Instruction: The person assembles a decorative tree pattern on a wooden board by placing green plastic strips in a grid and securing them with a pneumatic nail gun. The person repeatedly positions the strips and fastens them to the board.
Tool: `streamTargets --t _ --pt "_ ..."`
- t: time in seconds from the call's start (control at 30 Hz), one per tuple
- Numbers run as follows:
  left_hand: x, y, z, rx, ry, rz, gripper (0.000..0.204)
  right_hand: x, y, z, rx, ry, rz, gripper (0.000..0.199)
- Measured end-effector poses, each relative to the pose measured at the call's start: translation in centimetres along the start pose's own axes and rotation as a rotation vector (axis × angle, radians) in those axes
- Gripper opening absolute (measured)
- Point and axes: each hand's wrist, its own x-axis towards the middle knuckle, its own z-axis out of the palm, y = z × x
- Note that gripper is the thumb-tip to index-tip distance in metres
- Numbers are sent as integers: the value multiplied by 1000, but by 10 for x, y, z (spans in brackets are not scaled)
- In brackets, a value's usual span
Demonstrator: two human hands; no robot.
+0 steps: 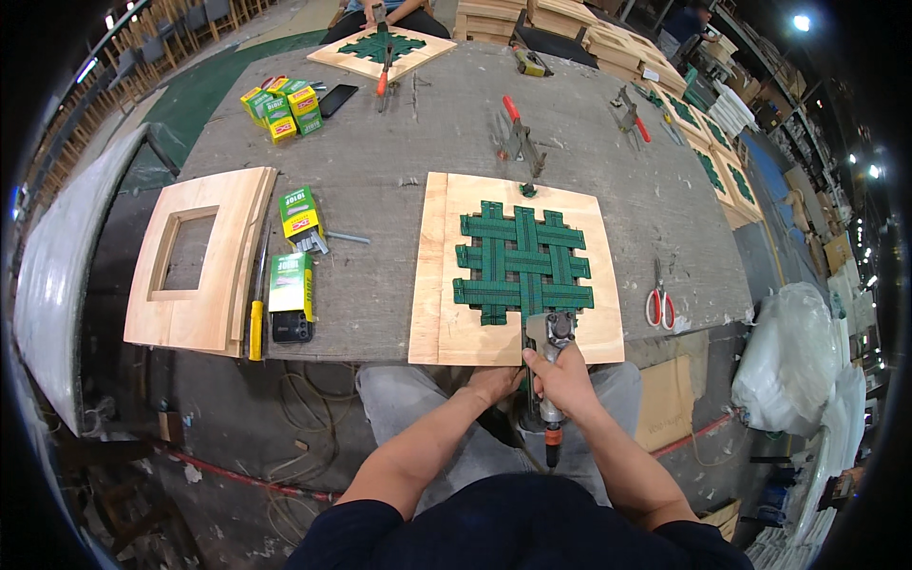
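**Staple gun at the near edge of the webbed wooden frame**

The right hand (567, 380) is closed around a pneumatic staple gun (549, 366). Its fingers are wrapped fully around the grip, and the metal head of the tool points away from the person, onto the near edge of the wooden frame (518, 269). The long axis of the gun runs from the body toward the frame, almost straight ahead, with an orange hose fitting at its lower end near the person's lap.

The left hand (494, 382) is just beside the gun, on its left, at the near edge of the frame. Its fingers look curled, but I cannot tell whether they grip something or only press on the wood, because the edge hides them.

The frame lies flat on the grey desk (399, 180), directly in front of the person. Green webbing (521, 261) is woven across its middle, with vertical and horizontal straps crossing. The nose of the gun is at the near end of the middle vertical strap, so the strap lies straight ahead of the right hand, and this hand is the nearer one to it.

To the right of the frame, red-handled scissors (660, 299) lie on the desk. To the left are green and yellow boxes (301, 217), a yellow-handled tool (256, 318) and a stack of empty wooden frames (199, 256). Farther away, another person sits behind a second webbed frame (382, 49).
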Motion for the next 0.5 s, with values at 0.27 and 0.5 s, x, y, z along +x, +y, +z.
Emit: streamTargets --t 0.27,0.5 --pt "-10 34 -10 -274 9 -201 37 -11 23 -30 263 136 -57 24" --pt "-24 59 -33 -607 -158 -356 39 -23 44 -60 329 172 -26 29"
